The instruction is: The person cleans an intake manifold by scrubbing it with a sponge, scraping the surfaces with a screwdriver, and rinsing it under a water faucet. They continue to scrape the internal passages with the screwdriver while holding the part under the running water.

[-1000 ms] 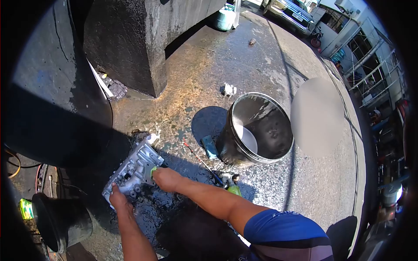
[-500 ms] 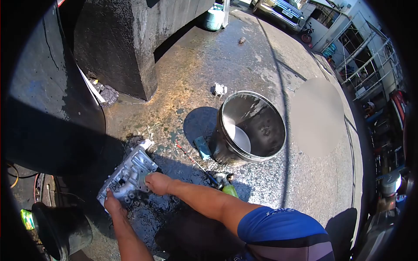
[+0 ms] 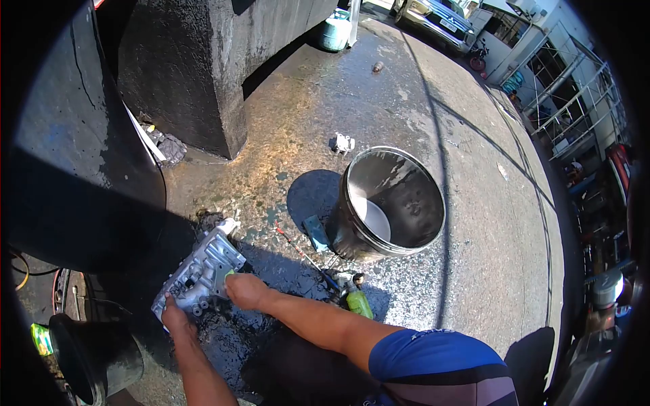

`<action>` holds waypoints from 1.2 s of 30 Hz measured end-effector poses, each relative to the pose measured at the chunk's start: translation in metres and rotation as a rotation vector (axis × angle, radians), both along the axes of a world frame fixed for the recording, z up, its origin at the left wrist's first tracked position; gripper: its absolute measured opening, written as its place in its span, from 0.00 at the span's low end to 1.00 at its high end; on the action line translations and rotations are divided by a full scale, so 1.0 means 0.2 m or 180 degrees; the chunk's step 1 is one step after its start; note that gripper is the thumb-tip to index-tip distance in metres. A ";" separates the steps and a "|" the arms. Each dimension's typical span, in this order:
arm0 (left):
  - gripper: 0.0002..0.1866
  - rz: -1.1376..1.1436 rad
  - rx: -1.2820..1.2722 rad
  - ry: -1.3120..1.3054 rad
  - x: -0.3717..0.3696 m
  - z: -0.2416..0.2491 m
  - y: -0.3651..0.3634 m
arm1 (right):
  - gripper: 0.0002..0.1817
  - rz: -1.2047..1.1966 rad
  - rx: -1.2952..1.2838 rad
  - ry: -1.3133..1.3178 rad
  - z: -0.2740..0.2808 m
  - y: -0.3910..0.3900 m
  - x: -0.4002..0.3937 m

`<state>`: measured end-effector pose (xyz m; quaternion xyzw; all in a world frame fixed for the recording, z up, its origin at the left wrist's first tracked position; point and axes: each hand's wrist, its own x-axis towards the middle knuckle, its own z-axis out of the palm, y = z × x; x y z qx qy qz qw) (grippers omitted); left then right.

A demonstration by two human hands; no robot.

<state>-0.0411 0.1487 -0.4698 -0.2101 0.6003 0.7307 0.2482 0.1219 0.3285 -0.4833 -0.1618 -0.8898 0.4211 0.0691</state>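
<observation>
Wet concrete (image 3: 277,152) is overlaid, lower left, by an oblong silver metal casting (image 3: 202,272) slanting up-right, its lower end thumbed by the left hand (image 3: 178,319) (closure unclear), its right side met by the right hand (image 3: 245,291), clenched on a yellow-green scrap (image 3: 229,274).

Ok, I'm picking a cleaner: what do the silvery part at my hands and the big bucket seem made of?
Silvery part: metal, probably cast aluminium, judging by its pale grey, satin finish and ribbed shape. Big bucket: likely plastic, given its smooth black surface, soft sheen and pale streaks.
</observation>
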 end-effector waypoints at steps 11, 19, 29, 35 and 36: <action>0.21 0.0058 -0.0286 0.0138 -0.02 0.03 0.00 | 0.13 -0.0286 -0.0413 0.0630 -0.02 -0.05 0.02; 0.20 0.0049 -0.0190 0.0154 -0.07 -0.02 -0.01 | 0.11 0.0438 0.0264 0.0479 0.07 0.02 0.03; 0.21 0.0077 -0.0364 0.0529 -0.07 -0.11 -0.03 | 0.11 0.1333 0.0634 -0.0412 0.30 0.12 0.01; 0.21 0.0183 -0.0861 0.0269 -0.08 -0.03 -0.02 | 0.19 0.0548 0.0277 0.0169 0.13 0.06 0.02; 0.21 0.0209 -0.0916 0.0272 -0.10 -0.07 -0.02 | 0.18 0.0477 0.0213 0.0269 0.14 0.06 0.05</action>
